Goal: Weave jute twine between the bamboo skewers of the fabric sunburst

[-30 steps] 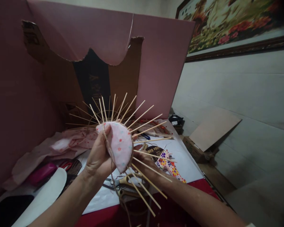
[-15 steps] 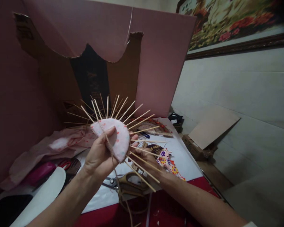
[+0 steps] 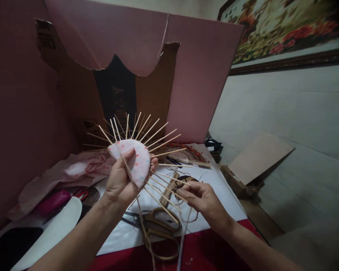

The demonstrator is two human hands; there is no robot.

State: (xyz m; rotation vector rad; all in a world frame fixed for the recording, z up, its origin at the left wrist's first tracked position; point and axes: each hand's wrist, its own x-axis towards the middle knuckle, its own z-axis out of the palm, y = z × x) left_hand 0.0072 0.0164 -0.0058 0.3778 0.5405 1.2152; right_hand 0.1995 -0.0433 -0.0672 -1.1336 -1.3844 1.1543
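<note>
My left hand [image 3: 120, 182] is closed round a half-round pad covered in pink flowered cloth [image 3: 138, 162], held up above the table. Several thin wooden sticks [image 3: 161, 135] fan out from the pad's curved edge. A brown twine [image 3: 141, 222] runs from under my left thumb down past the pad. My right hand [image 3: 202, 197] is lower and to the right, fingers pinched together near the twine and the lowest sticks; what it grips is too thin to make out.
Brass-handled scissors [image 3: 158, 226] lie on the white sheet [image 3: 214, 203] below my hands. Pink cloth [image 3: 79, 171], a magenta tool [image 3: 52, 201] and a white curved board [image 3: 53, 233] lie left. A pink-covered cardboard screen [image 3: 192, 82] stands behind. Loose cardboard [image 3: 260, 156] sits right.
My right hand came out from behind the pad and dropped to the lower right. The pad stayed raised in my left hand and turned slightly.
</note>
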